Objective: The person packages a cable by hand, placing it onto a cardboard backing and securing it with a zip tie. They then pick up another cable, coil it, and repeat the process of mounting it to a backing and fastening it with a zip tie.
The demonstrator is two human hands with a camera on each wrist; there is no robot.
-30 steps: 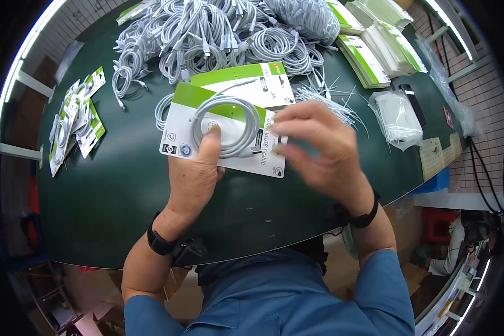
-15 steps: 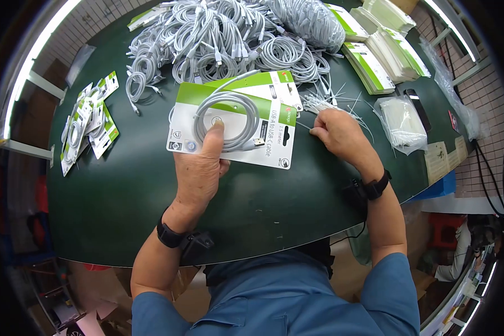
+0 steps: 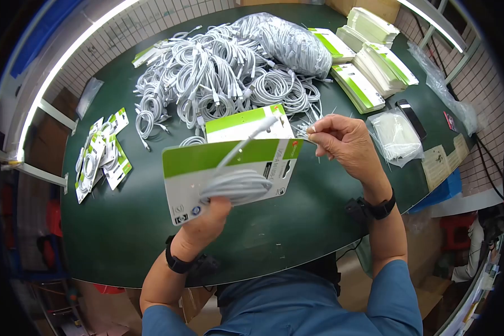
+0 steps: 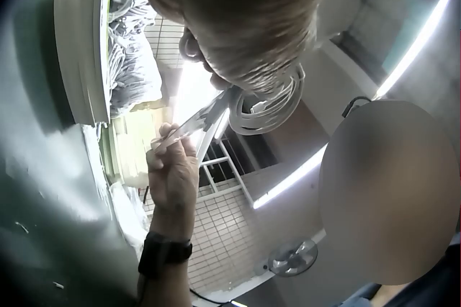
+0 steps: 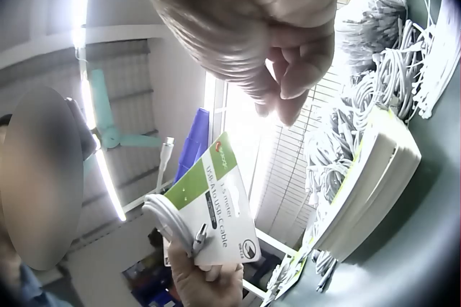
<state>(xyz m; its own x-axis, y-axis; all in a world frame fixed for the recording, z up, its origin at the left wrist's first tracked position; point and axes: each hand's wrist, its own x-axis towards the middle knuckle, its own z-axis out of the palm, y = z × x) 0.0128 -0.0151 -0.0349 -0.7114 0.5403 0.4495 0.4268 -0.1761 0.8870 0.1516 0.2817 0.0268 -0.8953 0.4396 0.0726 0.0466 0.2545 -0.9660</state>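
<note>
My left hand [image 3: 207,221] grips a white-and-green packaging card [image 3: 179,168], its thumb over a coiled white USB cable [image 3: 238,187] that lies against the card's face. One cable end sticks up past the card's top edge. The right wrist view shows the card [image 5: 229,210] printed "USB-A to USB-C cable", with the USB-A plug [image 5: 200,237] at its front. To the right of the card, my right hand [image 3: 347,143] has thumb and fingertips pinched together on a thin white tie, mostly hidden by the fingers, beside the pile of loose white ties [image 3: 302,127].
A stack of cards [image 3: 243,120] lies just beyond the held card. Behind it spreads a large heap of coiled cables [image 3: 207,73] with a plastic bag of cables [image 3: 291,45]. Finished-looking carded cables [image 3: 102,154] lie left; card stacks [image 3: 358,87] and a bag of ties [image 3: 396,137] stand right.
My right hand went from beside the card to the loose ties, then lifted slightly with its fingers pinched. My left hand has lowered and tilted the card and cable.
</note>
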